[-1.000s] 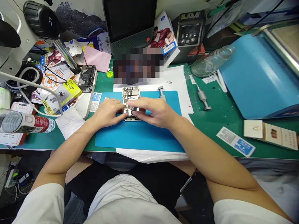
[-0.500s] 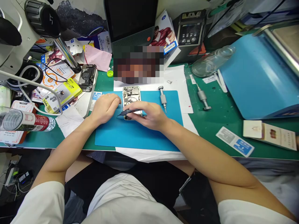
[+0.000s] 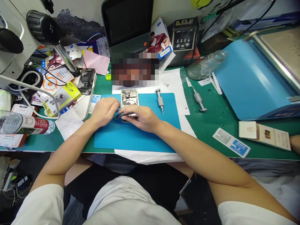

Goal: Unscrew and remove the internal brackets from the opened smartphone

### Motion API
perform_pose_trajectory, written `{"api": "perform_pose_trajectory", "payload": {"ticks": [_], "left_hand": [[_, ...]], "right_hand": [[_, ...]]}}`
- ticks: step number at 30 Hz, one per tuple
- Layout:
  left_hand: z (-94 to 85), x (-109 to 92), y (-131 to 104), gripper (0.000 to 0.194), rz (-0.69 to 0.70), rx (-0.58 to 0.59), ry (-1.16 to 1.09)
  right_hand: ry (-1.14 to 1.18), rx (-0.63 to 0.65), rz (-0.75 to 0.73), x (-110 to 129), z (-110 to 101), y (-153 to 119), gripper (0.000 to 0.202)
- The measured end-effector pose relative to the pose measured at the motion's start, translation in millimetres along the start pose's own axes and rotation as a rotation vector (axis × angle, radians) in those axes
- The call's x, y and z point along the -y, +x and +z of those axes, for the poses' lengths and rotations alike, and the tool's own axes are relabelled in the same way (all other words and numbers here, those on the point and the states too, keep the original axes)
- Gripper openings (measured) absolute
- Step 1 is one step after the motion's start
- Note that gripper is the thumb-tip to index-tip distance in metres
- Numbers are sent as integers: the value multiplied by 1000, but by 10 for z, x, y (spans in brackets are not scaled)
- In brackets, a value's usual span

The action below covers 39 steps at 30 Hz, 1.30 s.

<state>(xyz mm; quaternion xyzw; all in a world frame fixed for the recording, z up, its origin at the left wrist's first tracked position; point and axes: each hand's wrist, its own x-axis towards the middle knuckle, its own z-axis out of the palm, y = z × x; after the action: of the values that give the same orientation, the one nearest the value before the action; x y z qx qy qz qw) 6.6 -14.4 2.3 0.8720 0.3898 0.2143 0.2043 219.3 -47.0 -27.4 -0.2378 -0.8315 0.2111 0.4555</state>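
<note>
An opened phone (image 3: 129, 96) lies on the blue mat (image 3: 138, 137), its inner parts showing and its lower end hidden by my right hand (image 3: 142, 117). My right hand is closed around dark, slim tweezers (image 3: 120, 115), which point left across the phone's lower edge. Just left of the phone, my left hand (image 3: 106, 111) rests with its fingers curled in, close to the tweezers' tip. Whatever its fingers hold, if anything, is hidden. A grey screwdriver (image 3: 160, 101) lies on the mat to the right of the phone.
Another screwdriver (image 3: 198, 99) and a glass bottle (image 3: 206, 65) lie to the right. Another person's hand (image 3: 295, 143) shows at the right edge beside a cigarette box (image 3: 273, 137). On the left are a water bottle (image 3: 28, 123), a battery box (image 3: 61, 98) and another opened phone (image 3: 86, 81).
My right hand has moved slightly left, bringing the tweezers closer to my left hand. The whole view has shifted a little, and more of the other person's hand shows at right.
</note>
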Motion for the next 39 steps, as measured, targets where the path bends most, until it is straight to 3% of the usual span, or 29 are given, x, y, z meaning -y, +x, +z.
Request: {"api": "perform_pose_trajectory", "payload": {"ticks": [7, 15, 21, 39], "left_hand": [[-8, -8, 0, 42, -10, -5, -12], [-24, -18, -12, 35, -46, -22, -31], [18, -7, -24, 28, 27, -26, 20], [59, 46, -21, 28, 113, -24, 121]], "right_hand": [[-10, -108, -25, -14, -10, 1, 23], [-37, -362, 109, -39, -97, -8, 35], [-13, -468, 148, -92, -114, 0, 35], [10, -453, 186, -44, -112, 8, 32]]}}
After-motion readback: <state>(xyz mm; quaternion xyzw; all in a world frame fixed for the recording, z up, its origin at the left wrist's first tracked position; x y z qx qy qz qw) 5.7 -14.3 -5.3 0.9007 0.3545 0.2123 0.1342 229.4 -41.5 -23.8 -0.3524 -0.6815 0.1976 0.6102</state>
